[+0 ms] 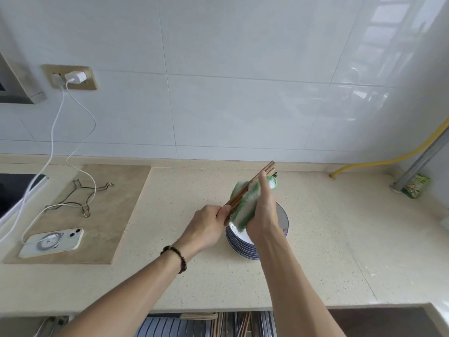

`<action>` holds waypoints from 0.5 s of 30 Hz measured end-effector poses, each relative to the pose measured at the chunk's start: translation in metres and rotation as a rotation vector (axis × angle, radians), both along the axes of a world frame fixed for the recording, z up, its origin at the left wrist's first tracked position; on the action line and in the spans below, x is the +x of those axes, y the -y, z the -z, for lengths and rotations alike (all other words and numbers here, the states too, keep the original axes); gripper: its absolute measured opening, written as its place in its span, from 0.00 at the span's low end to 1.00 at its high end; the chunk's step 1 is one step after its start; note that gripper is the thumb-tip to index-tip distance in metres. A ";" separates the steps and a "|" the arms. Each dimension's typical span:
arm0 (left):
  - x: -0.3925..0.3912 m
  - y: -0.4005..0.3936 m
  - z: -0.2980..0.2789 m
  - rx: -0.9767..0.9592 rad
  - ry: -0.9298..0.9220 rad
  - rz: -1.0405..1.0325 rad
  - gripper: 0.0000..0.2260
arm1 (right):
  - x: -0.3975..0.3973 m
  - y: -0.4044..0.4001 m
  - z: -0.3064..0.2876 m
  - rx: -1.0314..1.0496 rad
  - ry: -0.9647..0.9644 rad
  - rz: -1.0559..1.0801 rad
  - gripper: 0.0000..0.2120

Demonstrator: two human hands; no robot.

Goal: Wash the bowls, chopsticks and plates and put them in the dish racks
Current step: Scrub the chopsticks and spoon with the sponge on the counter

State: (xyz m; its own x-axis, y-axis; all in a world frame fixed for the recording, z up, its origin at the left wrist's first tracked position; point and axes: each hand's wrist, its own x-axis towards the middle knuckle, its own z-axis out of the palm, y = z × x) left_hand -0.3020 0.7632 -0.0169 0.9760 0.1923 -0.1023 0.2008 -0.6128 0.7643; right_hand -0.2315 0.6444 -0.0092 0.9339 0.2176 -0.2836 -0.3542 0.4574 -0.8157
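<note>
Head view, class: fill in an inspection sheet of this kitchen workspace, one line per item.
Surface: beige speckled countertop, with a tan board lying on it at the left.
Job's things: chopsticks held in a bundle above a stack of blue-rimmed plates; dish rack below the counter edge.
Clutter: phone and wire trivet on the board; green packet at the far right.
Grippers: left hand grips the chopsticks' near ends; right hand wraps a green-and-white cloth round them.
Cables: white charger cable runs from the wall socket to the phone.
Surroundings: white wall tiles; yellow hose at the right.
</note>
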 end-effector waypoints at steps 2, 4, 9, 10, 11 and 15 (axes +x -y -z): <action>0.000 0.001 0.002 0.007 -0.010 -0.019 0.22 | -0.002 0.002 0.001 0.229 -0.091 -0.037 0.17; 0.000 0.001 0.001 -0.030 -0.026 -0.001 0.21 | -0.006 0.006 0.009 0.275 -0.079 -0.052 0.16; -0.006 0.008 -0.002 -0.230 -0.087 0.101 0.19 | -0.017 0.001 0.019 0.058 0.044 0.154 0.11; -0.007 0.010 -0.002 -0.241 -0.091 0.117 0.19 | -0.015 0.000 0.018 0.015 0.023 0.217 0.10; -0.008 0.012 -0.003 -0.237 -0.085 0.123 0.19 | -0.011 0.000 0.018 -0.037 0.007 0.258 0.09; -0.011 0.003 -0.012 -0.126 -0.060 0.149 0.20 | 0.020 0.021 -0.002 -0.080 -0.123 0.398 0.04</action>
